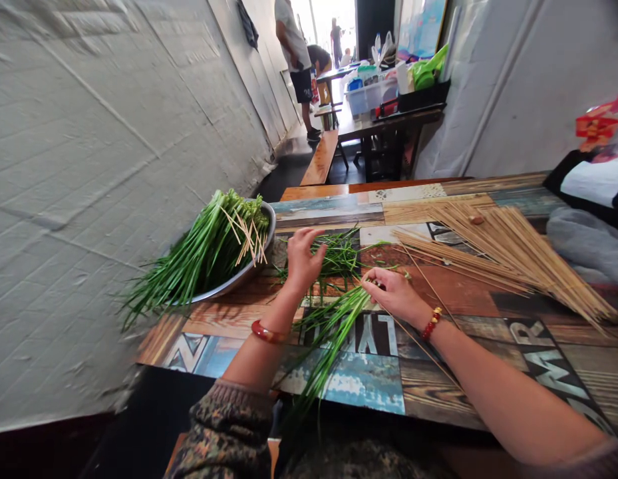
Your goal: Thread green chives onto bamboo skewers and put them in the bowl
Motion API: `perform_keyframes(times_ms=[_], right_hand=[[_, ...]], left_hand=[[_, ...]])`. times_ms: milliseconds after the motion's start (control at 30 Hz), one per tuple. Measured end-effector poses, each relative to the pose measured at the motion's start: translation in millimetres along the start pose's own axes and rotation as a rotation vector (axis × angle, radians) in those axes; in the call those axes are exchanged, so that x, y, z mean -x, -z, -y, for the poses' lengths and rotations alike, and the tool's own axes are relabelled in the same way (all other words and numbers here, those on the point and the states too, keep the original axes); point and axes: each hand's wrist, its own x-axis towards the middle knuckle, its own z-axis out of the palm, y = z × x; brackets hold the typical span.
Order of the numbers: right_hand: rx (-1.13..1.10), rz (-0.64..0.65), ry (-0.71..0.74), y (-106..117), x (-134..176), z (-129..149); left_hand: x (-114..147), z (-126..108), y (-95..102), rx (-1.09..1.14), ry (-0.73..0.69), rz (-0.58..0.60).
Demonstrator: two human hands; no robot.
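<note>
My right hand [392, 293] pinches the upper end of a bunch of Chinese chives [336, 336], whose long green leaves trail down over the table's near edge. A thin wooden skewer [421, 346] runs from under that hand toward the near side; whether it passes through the chives is hidden. Raised a little to the left, my left hand [305, 256] holds nothing, its thumb and fingers apart. Just beyond it lie loose chives [342, 253]. At the left, a metal bowl [231, 285] is heaped with chives [189, 263], and several skewer ends [249, 241] stick out there.
A large fan of bamboo skewers [518, 249] covers the table's right side, beside a clear plastic bag [585, 239]. The white brick wall [79, 219] stands close on the left. Farther back are a bench [321, 159], a table with a plastic bin [371, 98], and people.
</note>
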Motion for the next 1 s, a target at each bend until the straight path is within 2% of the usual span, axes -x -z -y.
perform_keyframes(times_ms=[100, 167, 300, 400, 567, 667, 767, 867, 1000], right_hand=[[0.007, -0.004, -0.006, 0, 0, 2], [0.013, -0.008, 0.000, 1, 1, 3], [0.018, -0.012, 0.021, 1, 1, 6], [0.025, -0.018, 0.030, 1, 1, 6], [0.022, -0.017, 0.046, 1, 1, 5], [0.026, -0.010, 0.033, 1, 1, 3], [0.008, 0.002, 0.013, 1, 1, 3], [0.021, 0.006, 0.010, 1, 1, 5], [0.023, 0.005, -0.001, 1, 3, 7]], left_hand=[[-8, -17, -13.0, -0.027, -0.208, 0.223], [-14, -22, -22.4, -0.086, -0.247, 0.323], [-19, -13, -27.7, -0.247, -0.135, 0.373], [-18, 3, -20.5, -0.227, -0.047, 0.354], [-16, 23, -5.9, 0.170, 0.166, 0.244], [-23, 17, 4.4, 0.418, 0.277, 0.203], [-31, -1, 15.4, 0.849, 0.397, 0.193], [-37, -22, 21.7, 1.046, 0.392, 0.210], [-42, -53, 21.9, 1.096, 0.265, 0.284]])
